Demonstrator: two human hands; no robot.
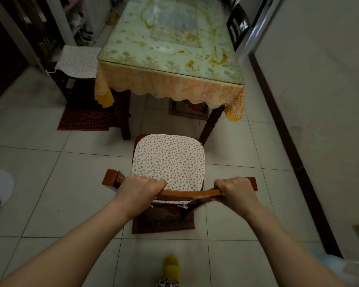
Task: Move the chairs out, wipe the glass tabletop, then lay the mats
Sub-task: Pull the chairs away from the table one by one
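White-tiled dining room; the glass worktop (170, 38) lies far ahead. Left hand (142, 186) and right hand (233, 188) clamp the near chair's curved backrest rail (187, 192), seat pointing away

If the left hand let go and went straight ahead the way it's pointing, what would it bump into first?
Most likely the seat cushion. The left hand grips the chair's top rail, knuckles aimed forward over it, and the cushion lies right beyond. How far below the hand it lies is unclear.

Chair top rail (187, 192): glossy varnished wood. Seat cushion (168, 158): matt floral cloth. Tabletop (170, 38): glossy glass laid over lace cloth (170, 85). Floor (50, 183): smooth tiles w/ slight sheen.
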